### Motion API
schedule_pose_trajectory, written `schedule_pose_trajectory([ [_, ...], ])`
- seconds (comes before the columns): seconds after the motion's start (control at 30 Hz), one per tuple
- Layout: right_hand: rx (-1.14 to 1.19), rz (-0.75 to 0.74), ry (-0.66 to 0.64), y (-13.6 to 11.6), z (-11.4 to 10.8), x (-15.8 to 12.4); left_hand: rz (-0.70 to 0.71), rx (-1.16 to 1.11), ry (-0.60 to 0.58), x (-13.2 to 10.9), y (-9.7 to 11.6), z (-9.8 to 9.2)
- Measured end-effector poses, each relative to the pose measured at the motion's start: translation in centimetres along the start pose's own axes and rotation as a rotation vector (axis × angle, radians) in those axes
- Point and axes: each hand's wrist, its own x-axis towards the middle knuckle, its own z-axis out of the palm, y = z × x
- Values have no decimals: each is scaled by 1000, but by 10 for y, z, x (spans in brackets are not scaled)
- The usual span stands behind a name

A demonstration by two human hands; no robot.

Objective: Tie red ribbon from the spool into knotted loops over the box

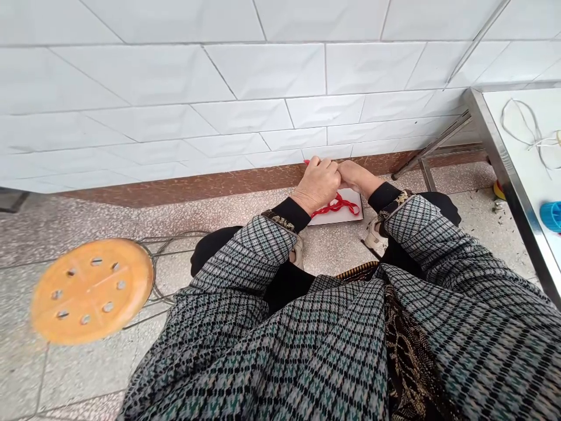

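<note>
My left hand (pixel 319 182) is closed on a red cord, and a bit of red pokes out beyond its knuckles. Pressed up against it, my right hand (pixel 354 176) has its fingers bent inward; what they grip is hidden. Below both hands, more of the red cord (pixel 336 205) hangs and lies in loose loops. It rests over a shallow white box or lid (pixel 329 218) with a dark rim on the floor, between my shoes.
A round orange stool (pixel 92 290) with a wire frame stands at the left. White wall tiles (pixel 265 70) rise ahead. At the right is a metal-edged table (pixel 508 158) bearing a white cable (pixel 535 139) and a blue plastic item (pixel 551 216). Bits of debris litter the floor beneath it.
</note>
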Motion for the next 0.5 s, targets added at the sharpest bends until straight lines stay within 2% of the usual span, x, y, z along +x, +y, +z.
schedule_pose_trajectory([
  [0.13, 163, 38, 82, 1, 3, 4, -10, 51, 8, 0, 11, 1],
  [0.23, 217, -49, 165, -4, -2, 11, -52, 89, -21, 0, 20, 3],
  [0.33, 301, -213, 209, -16, -14, 17, -43, 76, -114, -5, 35, 12],
  [0.43, 328, -433, 196, -33, -31, 16, 107, -6, -341, -20, 57, 28],
  [0.5, 291, -547, 195, -43, -42, 10, 253, -78, -618, -31, 68, 36],
])
